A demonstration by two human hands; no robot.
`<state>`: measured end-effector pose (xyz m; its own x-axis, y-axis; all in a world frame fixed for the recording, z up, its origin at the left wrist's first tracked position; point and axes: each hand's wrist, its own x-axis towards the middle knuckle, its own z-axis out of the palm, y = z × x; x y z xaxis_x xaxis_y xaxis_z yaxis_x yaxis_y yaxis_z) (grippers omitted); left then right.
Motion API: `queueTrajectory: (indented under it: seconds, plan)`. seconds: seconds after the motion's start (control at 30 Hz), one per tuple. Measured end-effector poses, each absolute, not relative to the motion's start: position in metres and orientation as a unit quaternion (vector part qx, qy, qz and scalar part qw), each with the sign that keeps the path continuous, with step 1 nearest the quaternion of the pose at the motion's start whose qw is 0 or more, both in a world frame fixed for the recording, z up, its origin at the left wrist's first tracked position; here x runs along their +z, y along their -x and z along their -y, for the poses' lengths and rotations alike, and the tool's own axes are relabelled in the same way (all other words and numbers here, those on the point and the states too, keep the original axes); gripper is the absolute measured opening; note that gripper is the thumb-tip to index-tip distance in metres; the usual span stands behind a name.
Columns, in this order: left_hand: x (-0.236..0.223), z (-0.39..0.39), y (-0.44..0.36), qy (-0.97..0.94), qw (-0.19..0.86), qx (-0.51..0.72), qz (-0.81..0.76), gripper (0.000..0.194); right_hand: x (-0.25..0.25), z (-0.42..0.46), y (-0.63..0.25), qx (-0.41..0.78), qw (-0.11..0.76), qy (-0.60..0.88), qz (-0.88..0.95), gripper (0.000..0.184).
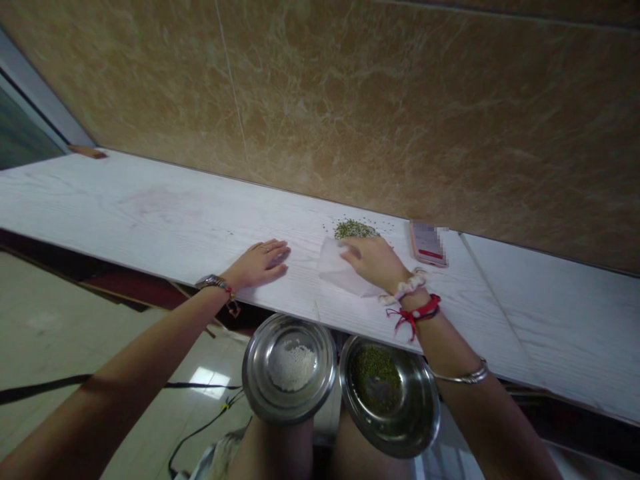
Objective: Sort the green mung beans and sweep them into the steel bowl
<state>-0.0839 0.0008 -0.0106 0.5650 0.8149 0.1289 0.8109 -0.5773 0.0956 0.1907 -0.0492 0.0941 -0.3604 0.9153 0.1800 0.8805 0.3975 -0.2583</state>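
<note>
My left hand [259,264] lies flat on the white wood-grain tabletop [165,207], fingers stretched out and nothing in it. My right hand [376,259] is closed over a thin white sheet [334,268], with thumb and fingers curled at its upper part. Just beyond those fingers is a loose pile of mung beans [356,229], with some scattered around it. Two steel bowls rest on my lap below the table edge. White rice-like grains [295,365] lie in the left bowl [254,393]; more green beans [375,373] are in the tilted right bowl [420,407].
A phone [427,243] lies to the right of the bean pile. Behind the narrow tabletop rises a brown marbled wall [320,100]. A small brown piece [87,152] sits at the far left end. A black strap [45,389] crosses above the tiled floor.
</note>
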Motion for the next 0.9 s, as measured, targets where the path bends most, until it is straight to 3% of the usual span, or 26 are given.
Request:
queueTrajectory:
  seconds: [0.13, 0.63, 0.9]
  plan:
    - [-0.014, -0.002, 0.086, -0.885, 0.017, 0.102, -0.454, 0.054, 0.091, 0.062, -0.171, 0.032, 0.095, 0.462, 0.881, 0.028]
    - [-0.012, -0.002, 0.086, -0.883, 0.017, 0.076, -0.463, 0.053, 0.091, 0.119, -0.154, 0.039, 0.112, 0.336, 0.934, 0.022]
    - [-0.01, 0.001, 0.085, -0.886, 0.012, 0.08, -0.457, 0.051, 0.091, 0.094, -0.198, -0.006, 0.19, 0.472, 0.861, 0.03]
